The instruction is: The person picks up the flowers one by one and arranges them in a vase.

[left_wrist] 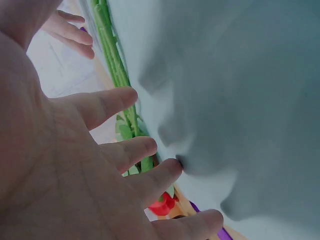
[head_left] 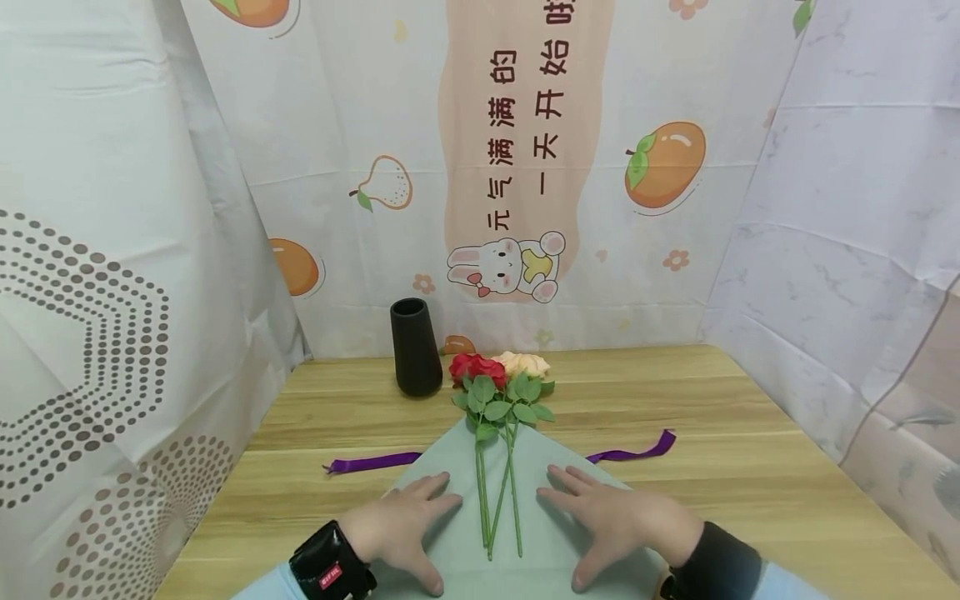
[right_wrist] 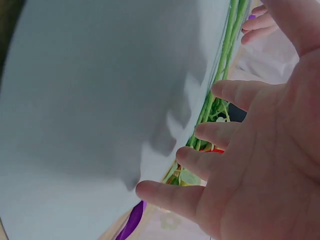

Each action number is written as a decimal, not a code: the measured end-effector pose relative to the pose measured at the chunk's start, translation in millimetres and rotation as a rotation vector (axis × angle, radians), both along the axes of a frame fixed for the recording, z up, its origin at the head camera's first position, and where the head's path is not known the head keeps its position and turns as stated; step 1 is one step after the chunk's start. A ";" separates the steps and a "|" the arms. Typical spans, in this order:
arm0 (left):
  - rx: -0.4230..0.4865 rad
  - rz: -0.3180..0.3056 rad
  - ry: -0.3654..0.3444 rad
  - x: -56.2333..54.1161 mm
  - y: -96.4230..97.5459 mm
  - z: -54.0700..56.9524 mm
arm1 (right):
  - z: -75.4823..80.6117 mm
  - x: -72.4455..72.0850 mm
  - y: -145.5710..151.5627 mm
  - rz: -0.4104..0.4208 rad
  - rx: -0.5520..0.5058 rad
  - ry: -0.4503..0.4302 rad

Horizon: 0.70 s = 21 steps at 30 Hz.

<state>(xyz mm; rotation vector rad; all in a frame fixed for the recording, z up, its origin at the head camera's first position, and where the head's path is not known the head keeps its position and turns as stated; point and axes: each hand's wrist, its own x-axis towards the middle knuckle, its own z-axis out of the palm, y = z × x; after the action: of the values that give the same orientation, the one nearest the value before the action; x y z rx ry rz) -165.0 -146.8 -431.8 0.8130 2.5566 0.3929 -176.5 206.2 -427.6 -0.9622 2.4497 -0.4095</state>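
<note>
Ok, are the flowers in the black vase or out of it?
Out: the flowers lie with their stems on the pale green paper, and the vase stands upright beside them.

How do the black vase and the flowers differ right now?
The vase is black; the flowers are red and peach on green stems. The vase stands upright on the table; the flowers lie down, stems over the pale green sheet. Neither is in the left hand or right hand.

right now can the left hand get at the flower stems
Probably yes: the left hand is spread beside the flower stems, and in the head view only bare pale green paper lies between them.
</note>
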 end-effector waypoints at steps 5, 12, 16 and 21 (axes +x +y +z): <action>-0.012 0.014 -0.024 0.5 2.3 -4.0 | -4.8 0.3 -4.0 -0.022 0.051 0.003; -0.016 0.023 -0.043 -3.2 2.5 -6.4 | -10.5 -4.3 -6.4 -0.056 0.093 0.006; -0.011 0.026 -0.041 -6.6 2.6 -7.9 | -10.7 -8.0 -5.9 -0.068 0.092 -0.018; -0.017 0.023 -0.019 -12.2 5.3 -10.7 | -9.9 -11.8 -3.7 -0.084 0.086 -0.040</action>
<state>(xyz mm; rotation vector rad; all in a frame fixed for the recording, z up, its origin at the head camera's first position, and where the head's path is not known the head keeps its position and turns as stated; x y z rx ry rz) -177.2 -141.4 -442.6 0.7713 2.5505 0.3834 -188.3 202.5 -437.4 -0.8098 2.4568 -0.3453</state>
